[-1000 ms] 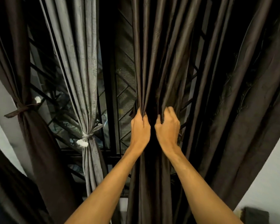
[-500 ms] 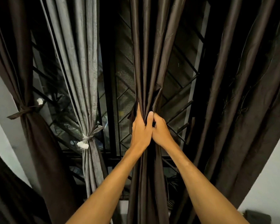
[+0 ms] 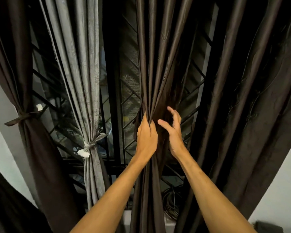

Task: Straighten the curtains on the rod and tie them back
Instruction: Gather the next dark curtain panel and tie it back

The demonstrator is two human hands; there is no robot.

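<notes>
right hand (image 3: 174, 132): has let go of the curtain (image 3: 149, 56), fingers now spread just beside it
curtain: folds gathered narrower than a second ago

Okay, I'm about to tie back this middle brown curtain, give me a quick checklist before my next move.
1. Middle brown curtain gathered: ok, left hand grips the bunch.
2. Right hand free for a tie: ok, fingers spread, holding nothing.
3. Tieback for this curtain at hand: not ok, none in view.
4. Grey curtain tied: ok, grey tie cinches it.
5. Left brown curtain tied: ok, brown tie wraps it.
6. Pleats even on the rod: cannot tell, rod out of frame.
</notes>
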